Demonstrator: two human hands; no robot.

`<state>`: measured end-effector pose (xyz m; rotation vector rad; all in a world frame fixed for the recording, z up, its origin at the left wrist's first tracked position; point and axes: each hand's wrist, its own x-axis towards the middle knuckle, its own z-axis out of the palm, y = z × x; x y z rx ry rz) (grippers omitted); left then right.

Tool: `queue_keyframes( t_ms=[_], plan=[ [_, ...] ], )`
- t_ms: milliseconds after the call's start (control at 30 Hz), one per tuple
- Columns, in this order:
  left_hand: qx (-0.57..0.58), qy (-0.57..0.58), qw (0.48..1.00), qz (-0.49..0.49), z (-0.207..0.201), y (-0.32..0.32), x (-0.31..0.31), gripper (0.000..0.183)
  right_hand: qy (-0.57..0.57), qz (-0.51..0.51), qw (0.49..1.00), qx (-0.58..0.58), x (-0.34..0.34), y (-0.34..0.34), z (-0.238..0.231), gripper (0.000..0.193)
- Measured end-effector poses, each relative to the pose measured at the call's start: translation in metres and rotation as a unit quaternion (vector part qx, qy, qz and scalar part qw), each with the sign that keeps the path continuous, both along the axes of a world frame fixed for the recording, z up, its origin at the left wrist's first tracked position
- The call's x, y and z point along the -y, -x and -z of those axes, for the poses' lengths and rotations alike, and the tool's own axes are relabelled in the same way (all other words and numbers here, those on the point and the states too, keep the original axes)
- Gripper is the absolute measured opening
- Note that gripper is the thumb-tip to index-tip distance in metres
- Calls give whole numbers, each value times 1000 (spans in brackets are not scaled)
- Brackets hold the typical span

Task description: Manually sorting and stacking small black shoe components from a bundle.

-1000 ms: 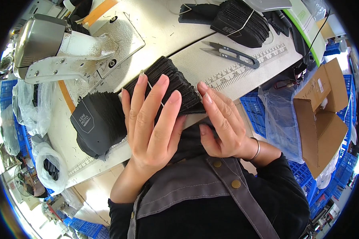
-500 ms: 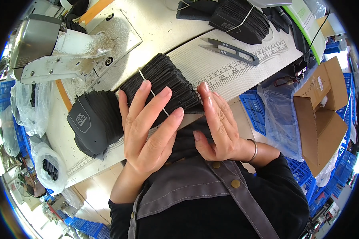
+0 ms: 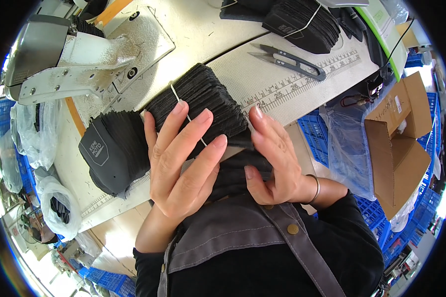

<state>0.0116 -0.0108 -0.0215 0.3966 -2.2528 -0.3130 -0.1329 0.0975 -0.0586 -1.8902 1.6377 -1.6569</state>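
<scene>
A stack of black fabric pieces [image 3: 208, 94], bound by a white band [image 3: 175, 91], lies at the front edge of the worktable. My left hand [image 3: 181, 163] is open, its spread fingers lying over the stack's near side and across the band. By the stack's right end is my right hand [image 3: 277, 163], open with fingers stretched and thumb apart; its fingertips are close to the pieces, and I cannot tell if they touch. A second stack of black pieces [image 3: 116, 148], with a pale print on its face, stands left of my left hand.
Thread snips [image 3: 295, 64] lie on the table's printed ruler [image 3: 277, 96]. Another banded black stack [image 3: 302, 24] is at the back. A sewing machine [image 3: 64, 64] stands at the left. To the right are a cardboard box [image 3: 406, 143] and blue crates [image 3: 314, 138].
My right hand has tilted slightly, its fingers closer together. The left hand stays spread on the stack. The view has shifted a little.
</scene>
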Motion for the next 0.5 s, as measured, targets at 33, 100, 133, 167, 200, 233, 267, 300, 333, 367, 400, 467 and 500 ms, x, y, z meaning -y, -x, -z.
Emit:
queue_keyframes(
  t_ms=[33,100,133,167,200,233,267,300,333,367,400,467,500],
  plan=[
    [-1,-5,1000,2,0,0,0,28,25,3,1000,2,1,0,3,57],
    [-2,-11,1000,3,0,1,-1,27,50,6,999,4,1,0,4,50],
    [-3,-3,1000,3,0,1,-1,26,36,-12,999,-11,1,1,3,45],
    [-3,4,1000,3,0,0,-2,26,22,-29,999,-26,1,2,3,40],
    [-3,3,1000,3,1,0,-1,26,21,-28,999,-25,1,2,3,40],
    [-4,1,1000,6,1,0,-1,24,27,-31,999,-27,1,1,4,40],
    [-5,-1,1000,8,1,-1,-1,23,33,-33,999,-28,1,1,5,40],
    [-5,-2,1000,7,1,-1,-1,23,32,-33,999,-28,2,-1,5,40],
    [-1,-4,1000,9,0,-1,-1,21,45,-11,999,-12,2,-3,5,40],
    [3,-5,1000,11,-1,0,-1,20,59,12,998,3,2,-5,5,41],
    [3,-6,1000,10,0,-1,-1,20,58,12,998,3,3,-6,5,41],
    [-1,-2,1000,12,0,-1,0,18,66,11,998,7,2,-7,6,41],
    [-1,-2,1000,12,0,-1,0,18,66,10,998,7,2,-7,7,41]
  ],
)
